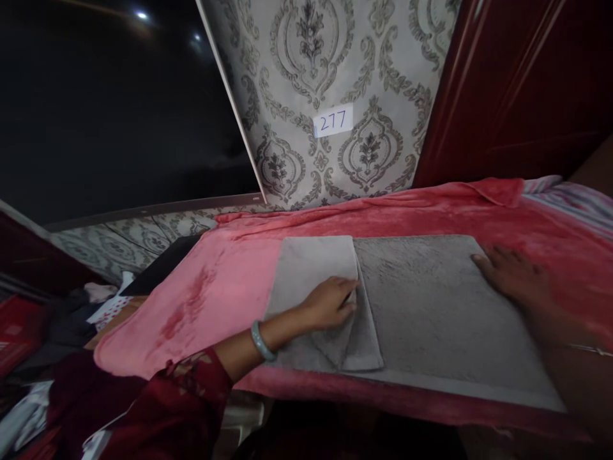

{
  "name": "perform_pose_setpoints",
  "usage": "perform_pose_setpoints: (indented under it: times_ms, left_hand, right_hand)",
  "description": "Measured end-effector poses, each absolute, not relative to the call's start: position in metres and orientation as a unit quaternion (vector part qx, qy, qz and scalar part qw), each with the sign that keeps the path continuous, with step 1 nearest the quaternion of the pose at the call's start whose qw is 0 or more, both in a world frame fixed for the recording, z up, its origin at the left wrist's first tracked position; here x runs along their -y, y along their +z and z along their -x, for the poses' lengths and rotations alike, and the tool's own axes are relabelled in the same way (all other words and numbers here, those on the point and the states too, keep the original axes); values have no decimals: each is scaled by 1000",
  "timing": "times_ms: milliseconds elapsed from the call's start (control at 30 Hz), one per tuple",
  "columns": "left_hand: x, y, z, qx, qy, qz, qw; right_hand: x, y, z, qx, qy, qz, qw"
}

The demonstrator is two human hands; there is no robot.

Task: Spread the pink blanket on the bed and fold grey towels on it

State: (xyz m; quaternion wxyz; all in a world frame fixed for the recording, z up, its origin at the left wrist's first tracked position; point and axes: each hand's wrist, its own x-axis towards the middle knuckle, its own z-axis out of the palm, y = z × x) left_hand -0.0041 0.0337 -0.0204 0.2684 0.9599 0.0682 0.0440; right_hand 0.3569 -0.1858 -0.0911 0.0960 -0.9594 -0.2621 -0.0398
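Pink blanket (383,217) covers bed. Left hand (330,303) pinches folded edge of grey towel (431,306); right hand (512,275) lies flat, open, on towel.

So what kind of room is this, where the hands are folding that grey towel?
Probably a bedroom in a home. The grey towel lies on a pink blanket spread over what looks like a bed, patterned wallpaper covers the wall, and clothes are piled to the left.

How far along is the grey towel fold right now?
Done: the grey towel lies spread on the pink blanket, its left part folded over. In hand: the left hand holds that flap's edge; the right hand presses the right edge flat. Left: the right part remains unfolded.
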Motion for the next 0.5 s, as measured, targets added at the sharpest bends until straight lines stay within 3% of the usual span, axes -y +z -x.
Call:
perform_pose_setpoints:
  times_ms: [100,233,333,500]
  left_hand:
    - [-10,-23,20,-64,-24,-978,199]
    - [19,-21,26,-104,-52,-972,206]
    - [33,-10,26,-66,-28,-962,264]
    - [39,2,27,-22,88,-891,445]
  right_hand:
    - [185,-86,-353,249,-7,960,128]
    - [185,-84,-350,246,-12,961,127]
    - [185,-85,-349,246,-17,961,125]
    - [186,-82,-348,249,-9,960,129]
